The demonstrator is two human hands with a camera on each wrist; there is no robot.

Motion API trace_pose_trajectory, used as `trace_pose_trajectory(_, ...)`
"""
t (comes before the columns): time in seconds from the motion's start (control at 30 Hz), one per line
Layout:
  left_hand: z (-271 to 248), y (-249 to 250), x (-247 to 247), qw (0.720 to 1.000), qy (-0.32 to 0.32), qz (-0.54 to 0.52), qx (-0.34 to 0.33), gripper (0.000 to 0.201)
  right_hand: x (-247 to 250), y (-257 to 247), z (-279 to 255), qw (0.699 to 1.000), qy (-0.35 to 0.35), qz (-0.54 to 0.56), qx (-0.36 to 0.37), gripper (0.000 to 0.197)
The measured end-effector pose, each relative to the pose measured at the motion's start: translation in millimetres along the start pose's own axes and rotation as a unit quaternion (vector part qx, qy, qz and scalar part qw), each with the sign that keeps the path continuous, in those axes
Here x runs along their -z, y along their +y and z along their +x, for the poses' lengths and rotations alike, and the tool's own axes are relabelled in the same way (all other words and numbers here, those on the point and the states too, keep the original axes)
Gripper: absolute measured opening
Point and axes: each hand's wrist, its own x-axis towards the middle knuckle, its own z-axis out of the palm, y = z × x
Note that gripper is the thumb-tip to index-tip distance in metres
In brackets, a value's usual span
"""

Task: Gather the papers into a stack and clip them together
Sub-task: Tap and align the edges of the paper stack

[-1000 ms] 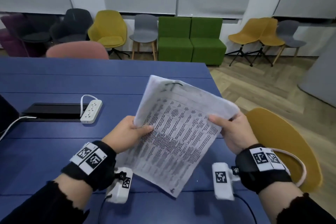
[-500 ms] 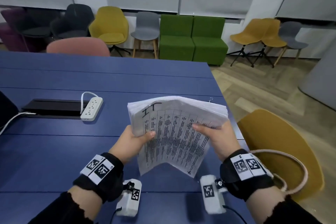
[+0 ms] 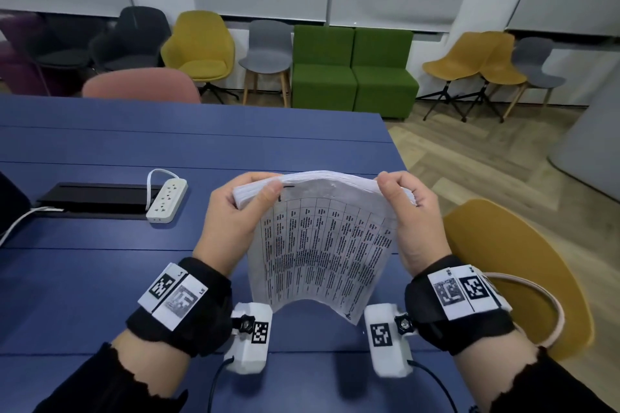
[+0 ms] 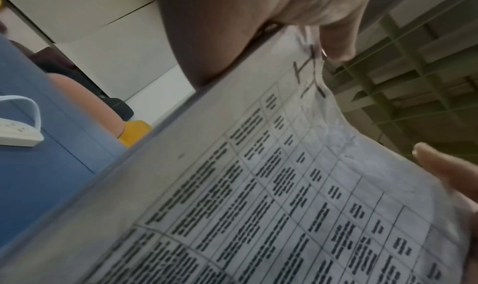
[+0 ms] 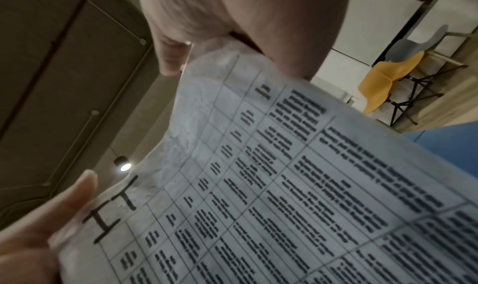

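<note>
A stack of printed papers (image 3: pixel 322 245) hangs upright above the blue table (image 3: pixel 100 271), its lower edge curling toward me. My left hand (image 3: pixel 235 211) grips the stack's top left corner, thumb on the front sheet. My right hand (image 3: pixel 409 211) grips the top right corner the same way. The front sheet carries a printed table and a handwritten mark near the top, seen close up on the papers (image 4: pixel 284 196) in the left wrist view and on the papers (image 5: pixel 284 186) in the right wrist view. No clip is visible in any view.
A white power strip (image 3: pixel 166 199) lies left of the hands beside a black cable tray (image 3: pixel 94 198). A yellow chair (image 3: pixel 523 265) stands at the table's right edge, a pink chair (image 3: pixel 141 85) at the far side. More chairs and a green sofa (image 3: pixel 352 70) line the wall.
The stack has swung from tilted and leaning right to upright and square to me. Both hands slid from the stack's sides up to its top corners.
</note>
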Motion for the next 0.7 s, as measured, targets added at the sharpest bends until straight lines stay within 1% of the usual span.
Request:
trace_pose_trajectory(0.07, 3, 3, -4, 1.0, 0.011, -0.007, 0.005, 0.03, -2, 0, 1, 1.0, 0.006, -0.004, -0.001, 0.064)
trace_pose_trajectory(0.1, 4, 4, -6, 1.0, 0.015, -0.007, 0.009, 0.027, -2, 0, 2, 1.0, 0.007, -0.01, 0.0, 0.063)
trace_pose_trajectory(0.23, 7, 9, -7, 1.0, 0.021, 0.016, 0.014, 0.028, -1, -1, 3, 0.999, -0.005, -0.034, 0.012, 0.058)
trace_pose_trajectory(0.27, 7, 8, -6, 1.0, 0.014, 0.018, 0.012, 0.025, 0, -1, 3, 0.999, -0.01, -0.041, 0.01, 0.054)
trace_pose_trajectory(0.3, 7, 7, -3, 1.0, 0.001, 0.014, 0.011, 0.021, 2, -1, 3, 0.999, -0.015, -0.047, 0.007, 0.045)
trace_pose_trajectory(0.37, 6, 5, 2, 0.999, -0.034, 0.006, 0.011, 0.02, 5, -2, 3, 0.998, -0.044, -0.049, 0.004, 0.018)
trace_pose_trajectory(0.4, 5, 5, 3, 0.999, -0.049, 0.006, 0.008, 0.02, 6, -2, 2, 0.997, -0.062, -0.045, 0.004, 0.016)
trace_pose_trajectory(0.43, 5, 5, 3, 0.998, -0.057, 0.013, -0.001, 0.016, 7, -3, 1, 0.996, -0.077, -0.038, 0.001, 0.018)
trace_pose_trajectory(0.47, 6, 7, 3, 0.998, -0.059, 0.022, -0.011, 0.011, 8, -3, 2, 0.996, -0.084, -0.038, 0.006, 0.017)
trace_pose_trajectory(0.53, 8, 8, 5, 0.997, -0.057, 0.034, -0.024, 0.012, 9, -4, 3, 0.995, -0.082, -0.044, 0.017, 0.015)
trace_pose_trajectory(0.63, 11, 5, 8, 0.996, -0.087, 0.02, -0.01, 0.012, 12, -6, 6, 0.995, -0.085, -0.046, 0.011, 0.013)
trace_pose_trajectory(0.7, 11, 1, 6, 0.995, -0.102, 0.006, 0.003, 0.016, 13, -5, 6, 0.995, -0.088, -0.054, 0.005, 0.013)
